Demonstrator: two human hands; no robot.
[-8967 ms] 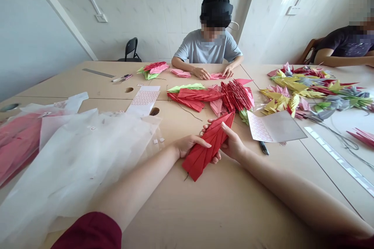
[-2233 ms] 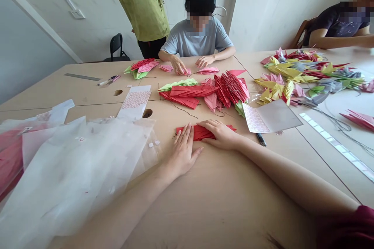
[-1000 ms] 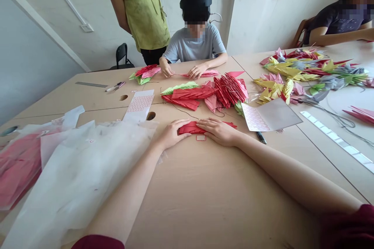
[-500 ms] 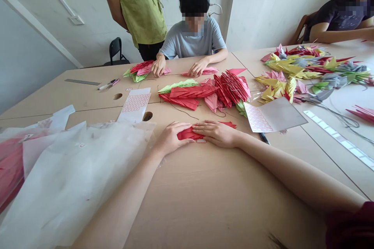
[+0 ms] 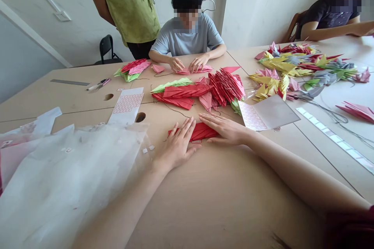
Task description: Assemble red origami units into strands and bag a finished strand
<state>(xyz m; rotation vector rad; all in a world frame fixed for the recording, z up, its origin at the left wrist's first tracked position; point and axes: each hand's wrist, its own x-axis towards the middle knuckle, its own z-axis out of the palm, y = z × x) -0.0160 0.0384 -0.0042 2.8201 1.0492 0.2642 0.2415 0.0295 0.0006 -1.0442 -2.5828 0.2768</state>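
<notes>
A row of overlapping red folded-paper pieces lies on the table in front of me. My left hand rests flat over its left end, fingers stretched out. Over the right end lies my right hand, also flat with straight fingers. The red paper shows between the hands; its ends are partly hidden under them. A small red-outlined label sits at the near edge of the row. Just beyond are more red folded-paper bundles, a bunched red-pink stack and a green folded strip, with dark thread beside them.
Translucent plastic bags cover the left side. Label sheets and a folded label sheet flank the bundles. Colourful paper cranes are piled at right, near a white strip. A co-worker handles pink paper opposite.
My left hand has gone from curling around the red row's left end to lying flat on it. My right hand has slid right, baring the middle. The co-worker's hands have come closer together.
</notes>
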